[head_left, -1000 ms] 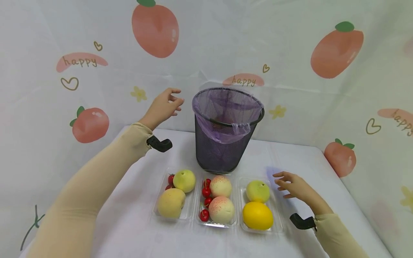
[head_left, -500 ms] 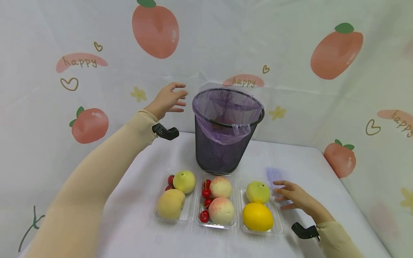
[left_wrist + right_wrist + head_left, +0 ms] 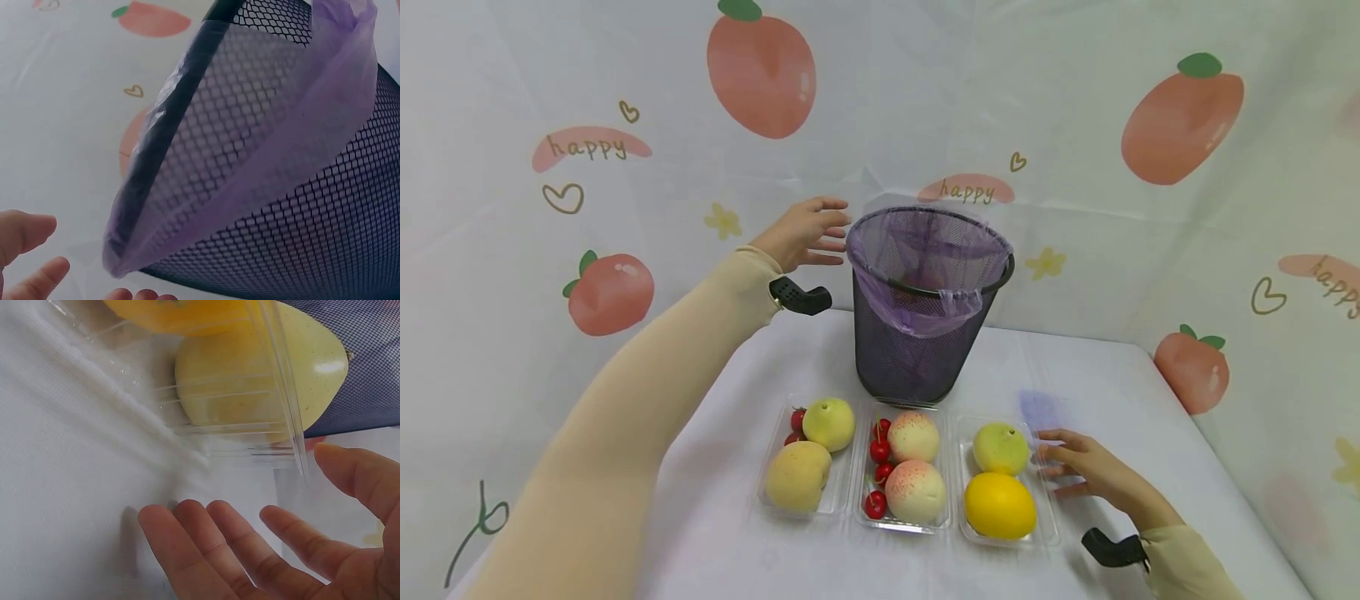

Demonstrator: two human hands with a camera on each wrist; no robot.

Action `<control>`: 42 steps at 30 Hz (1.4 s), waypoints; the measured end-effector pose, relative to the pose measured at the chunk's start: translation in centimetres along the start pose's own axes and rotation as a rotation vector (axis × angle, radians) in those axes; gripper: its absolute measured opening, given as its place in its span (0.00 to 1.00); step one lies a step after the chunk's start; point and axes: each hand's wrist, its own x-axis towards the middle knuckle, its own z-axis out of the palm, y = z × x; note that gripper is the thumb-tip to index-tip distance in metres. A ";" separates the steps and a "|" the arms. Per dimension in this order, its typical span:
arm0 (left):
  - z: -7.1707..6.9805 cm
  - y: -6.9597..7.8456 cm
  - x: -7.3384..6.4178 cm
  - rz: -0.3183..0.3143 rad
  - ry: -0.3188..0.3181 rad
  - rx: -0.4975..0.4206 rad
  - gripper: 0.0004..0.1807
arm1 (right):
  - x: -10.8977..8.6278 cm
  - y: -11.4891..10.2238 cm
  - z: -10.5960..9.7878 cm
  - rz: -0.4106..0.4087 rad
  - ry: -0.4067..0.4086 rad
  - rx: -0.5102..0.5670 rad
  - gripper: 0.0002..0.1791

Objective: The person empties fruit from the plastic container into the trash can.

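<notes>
My left hand [image 3: 808, 235] holds nothing and is beside the left rim of a black mesh waste bin [image 3: 906, 358] lined with a purple plastic bag [image 3: 917, 321]. In the left wrist view, its fingers [image 3: 31, 234] show at the lower left, apart from the bagged rim. My right hand [image 3: 1097, 473] is at the right side of a clear plastic box [image 3: 1047, 533] with a yellow-green fruit [image 3: 1000, 448] and a yellow oval fruit [image 3: 1000, 506]. The right wrist view shows spread fingers [image 3: 231, 537] and thumb near the box wall; whether the thumb touches it I cannot tell.
A middle clear box [image 3: 895, 525] has two peaches [image 3: 915, 492] and several cherries [image 3: 880, 450]. The left box [image 3: 831, 504] bears a yellow fruit [image 3: 797, 477], a yellow-green fruit [image 3: 829, 424] and small red fruits [image 3: 797, 419]. A printed curtain [image 3: 1060, 100] hangs behind.
My left hand has moved right, up to the bin's rim. The right hand has shifted slightly nearer to me, alongside the right box. Bin and boxes stay where they were.
</notes>
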 end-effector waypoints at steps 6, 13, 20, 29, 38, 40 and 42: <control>0.5 -0.2 0.3 -0.026 -0.014 -0.011 0.28 | 0.0 0.0 0.1 -0.014 -0.034 0.010 0.34; 0.8 -0.5 0.5 -0.043 -0.025 -0.023 0.29 | -0.1 0.2 0.4 -0.004 -0.072 0.036 0.34; 1.0 -0.7 0.3 -0.019 -0.035 0.003 0.26 | -0.1 0.4 0.5 0.000 -0.092 0.080 0.33; 1.2 -1.0 1.1 -0.046 -0.032 -0.014 0.27 | -0.2 0.3 0.6 -0.008 -0.132 0.131 0.34; 1.4 -1.2 1.0 -0.037 -0.026 -0.016 0.27 | -0.2 0.5 0.6 -0.024 -0.168 0.155 0.33; 1.4 -1.2 0.9 -0.032 -0.023 -0.009 0.27 | -0.2 0.5 0.7 -0.027 -0.174 0.157 0.33; 1.4 -1.3 0.9 -0.029 -0.020 -0.007 0.27 | -0.2 0.6 0.7 -0.028 -0.178 0.157 0.33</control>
